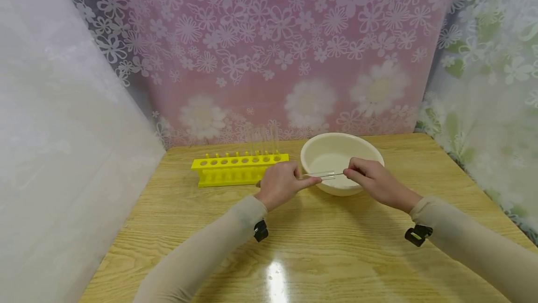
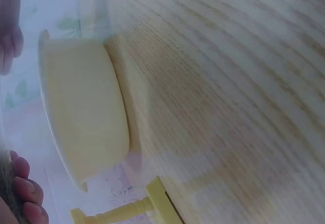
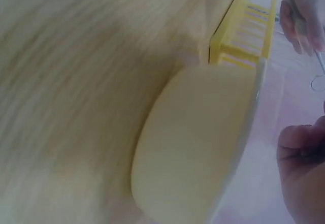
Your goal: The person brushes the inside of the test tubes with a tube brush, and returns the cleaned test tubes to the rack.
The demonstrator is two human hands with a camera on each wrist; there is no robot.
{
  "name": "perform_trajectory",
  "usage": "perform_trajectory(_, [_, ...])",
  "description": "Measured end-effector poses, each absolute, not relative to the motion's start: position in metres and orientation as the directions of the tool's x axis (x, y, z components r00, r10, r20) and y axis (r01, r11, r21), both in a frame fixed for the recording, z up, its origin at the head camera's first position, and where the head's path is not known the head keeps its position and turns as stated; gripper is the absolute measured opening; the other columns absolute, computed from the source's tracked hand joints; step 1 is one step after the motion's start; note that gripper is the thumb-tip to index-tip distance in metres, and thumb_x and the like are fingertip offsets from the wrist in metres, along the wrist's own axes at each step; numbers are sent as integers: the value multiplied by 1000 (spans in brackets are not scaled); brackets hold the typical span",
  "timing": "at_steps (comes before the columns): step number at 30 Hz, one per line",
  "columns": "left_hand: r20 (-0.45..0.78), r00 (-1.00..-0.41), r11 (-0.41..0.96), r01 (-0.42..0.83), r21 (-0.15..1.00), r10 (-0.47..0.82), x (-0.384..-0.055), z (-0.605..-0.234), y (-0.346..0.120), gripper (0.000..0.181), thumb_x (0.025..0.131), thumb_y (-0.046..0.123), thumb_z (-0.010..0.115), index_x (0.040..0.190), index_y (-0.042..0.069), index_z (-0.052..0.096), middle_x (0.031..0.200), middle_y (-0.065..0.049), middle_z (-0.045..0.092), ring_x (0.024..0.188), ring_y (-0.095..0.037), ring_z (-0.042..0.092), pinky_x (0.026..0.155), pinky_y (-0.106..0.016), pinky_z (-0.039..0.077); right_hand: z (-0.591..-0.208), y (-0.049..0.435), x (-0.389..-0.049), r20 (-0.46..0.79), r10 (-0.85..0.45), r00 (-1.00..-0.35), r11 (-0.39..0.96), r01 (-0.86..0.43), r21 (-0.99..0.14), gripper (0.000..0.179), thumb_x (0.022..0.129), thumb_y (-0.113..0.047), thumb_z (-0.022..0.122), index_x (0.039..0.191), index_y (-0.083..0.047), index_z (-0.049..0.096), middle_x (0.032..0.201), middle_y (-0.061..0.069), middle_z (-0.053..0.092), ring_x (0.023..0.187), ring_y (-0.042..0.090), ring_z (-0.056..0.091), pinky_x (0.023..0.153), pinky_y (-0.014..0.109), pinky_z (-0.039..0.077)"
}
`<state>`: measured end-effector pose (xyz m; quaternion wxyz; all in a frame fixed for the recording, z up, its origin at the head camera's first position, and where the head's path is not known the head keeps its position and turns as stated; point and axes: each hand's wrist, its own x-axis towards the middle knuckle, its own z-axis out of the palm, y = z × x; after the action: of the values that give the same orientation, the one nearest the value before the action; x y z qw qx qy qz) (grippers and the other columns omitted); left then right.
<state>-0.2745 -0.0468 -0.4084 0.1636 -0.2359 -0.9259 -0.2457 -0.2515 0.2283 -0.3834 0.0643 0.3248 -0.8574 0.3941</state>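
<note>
A clear glass test tube (image 1: 329,173) lies sideways over the near rim of a cream-white basin (image 1: 342,191), its mouth towards the right. My left hand (image 1: 280,183) grips the tube, with the thumb laid along it. My right hand (image 1: 371,179) pinches the thin wire handle (image 1: 339,173) of a test tube brush, which runs into the tube's mouth. Dark bristles (image 2: 7,183) show beside the curled left fingers in the left wrist view. In the right wrist view, the tube's round mouth (image 3: 318,83) appears between the two hands.
Left of the basin stands a yellow test tube rack (image 1: 229,183), with several clear tubes (image 1: 264,142) upright at its right end. Everything rests on a wood-grain table (image 1: 319,251). Flowered curtains (image 1: 269,60) hang behind it and at the right side.
</note>
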Motion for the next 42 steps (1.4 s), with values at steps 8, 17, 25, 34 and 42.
perform_trajectory(8, [460,-803,797,535,280,378,-273,-406,-44,57,80,78,63,67,24,51,57,10,48,44,-6,39,39,-23,29,-371,216,-250,-84,-381,-921,213,1,-977,38,109,-24,44,77,-4,39,64,0,31,51,19,30,51,33,35])
perform_trajectory(17, [438,-815,784,535,315,380,-276,-409,-48,55,81,75,64,69,24,51,58,11,50,46,-6,42,40,-24,31,-381,218,-252,249,-405,-880,553,-453,-700,22,104,-24,59,91,-6,61,67,-3,47,55,11,41,53,28,40])
perform_trajectory(25, [370,-858,753,498,430,356,-277,-406,-50,60,80,81,59,66,23,53,56,7,51,44,-10,43,39,-26,32,-394,232,-263,690,-635,-348,578,-807,124,24,100,-28,65,101,-4,64,91,5,62,83,18,60,65,35,53])
perform_trajectory(34, [305,-887,733,460,502,348,-276,-408,-52,63,77,83,59,67,22,52,57,5,50,45,-12,42,41,-26,30,-384,231,-267,673,-733,-105,455,-810,369,30,108,-26,49,93,-5,65,87,3,62,76,17,59,62,31,52])
perform_trajectory(42, [291,-890,719,454,526,350,-276,-405,-56,65,77,83,60,66,20,51,56,4,45,45,-12,37,41,-26,27,-377,231,-268,667,-737,-110,460,-805,375,34,109,-27,46,96,-3,67,92,6,64,80,20,59,65,32,53])
